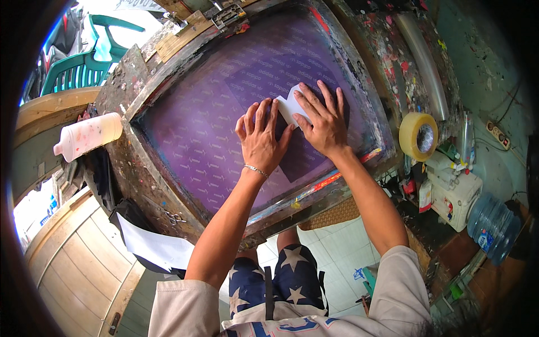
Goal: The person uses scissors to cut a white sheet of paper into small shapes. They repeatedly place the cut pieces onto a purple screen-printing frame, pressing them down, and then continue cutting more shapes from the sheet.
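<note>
A small white piece of paper [291, 108] lies on the purple mesh of a screen-printing frame [185, 129], with a crease or notch along its upper edge. Over its right part rests my right hand [325, 121], fingers spread and flat. My left hand [261, 132] lies on the mesh at the paper's left edge, fingers stretched out and slightly bent, its index finger and thumb touching or nearly touching the paper. Beneath both hands a darker rectangle [252, 84] shows on or under the mesh, patterned with small pale marks. The paper's part under my right fingers is hidden.
Right of the frame are a roll of clear tape [418, 136] and a long clear tube or strip [422, 67]. A pinkish plastic bottle [92, 135] stands at the left. Scissors [173, 215] and a white sheet [154, 244] lie at the near left. Hinge clamps [227, 17] sit at the far edge.
</note>
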Available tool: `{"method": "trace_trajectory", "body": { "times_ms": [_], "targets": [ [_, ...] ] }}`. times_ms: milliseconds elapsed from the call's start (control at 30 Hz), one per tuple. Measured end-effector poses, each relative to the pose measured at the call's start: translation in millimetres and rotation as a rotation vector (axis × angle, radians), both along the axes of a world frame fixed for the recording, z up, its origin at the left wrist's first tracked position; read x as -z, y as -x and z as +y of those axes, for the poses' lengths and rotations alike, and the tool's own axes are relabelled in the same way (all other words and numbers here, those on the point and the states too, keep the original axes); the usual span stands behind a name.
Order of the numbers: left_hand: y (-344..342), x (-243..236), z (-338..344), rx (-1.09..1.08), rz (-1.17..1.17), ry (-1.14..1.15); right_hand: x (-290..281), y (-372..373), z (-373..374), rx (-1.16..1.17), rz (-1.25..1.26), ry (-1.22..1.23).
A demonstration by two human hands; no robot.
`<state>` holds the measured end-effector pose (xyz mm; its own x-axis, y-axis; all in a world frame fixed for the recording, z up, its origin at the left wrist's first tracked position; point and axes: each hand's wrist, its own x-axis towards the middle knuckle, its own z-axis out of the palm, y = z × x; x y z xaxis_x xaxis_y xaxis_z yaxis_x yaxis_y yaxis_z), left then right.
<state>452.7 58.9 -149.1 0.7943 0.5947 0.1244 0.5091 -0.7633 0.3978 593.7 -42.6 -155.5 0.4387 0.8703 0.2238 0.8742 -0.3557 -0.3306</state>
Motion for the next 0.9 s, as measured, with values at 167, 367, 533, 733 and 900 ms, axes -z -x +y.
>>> {"method": "trace_trajectory", "body": {
  "times_ms": [167,367,533,733,900],
  "targets": [
    [1.0,1.4,-1.6,0.002,-0.001,-0.012,4.2,-1.7,-1.7,-0.006,0.011,-0.009],
    [0.5,5.0,-0.5,0.005,-0.007,-0.024,10.6,-5.2,-4.4,-0.033,0.032,-0.035],
    [0.3,6.1,-0.4,0.013,-0.011,-0.036,7.1,-8.1,-8.8,-0.066,0.015,-0.037],
    [0.5,7.8,0.0,0.008,-0.013,-0.049,-25.3,-2.6,-35.5,0.12,0.043,-0.177],
    [-0.2,11.0,-0.5,0.009,0.008,-0.077,-29.8,19.5,-61.7,0.347,0.138,-0.19]
  ]
}}
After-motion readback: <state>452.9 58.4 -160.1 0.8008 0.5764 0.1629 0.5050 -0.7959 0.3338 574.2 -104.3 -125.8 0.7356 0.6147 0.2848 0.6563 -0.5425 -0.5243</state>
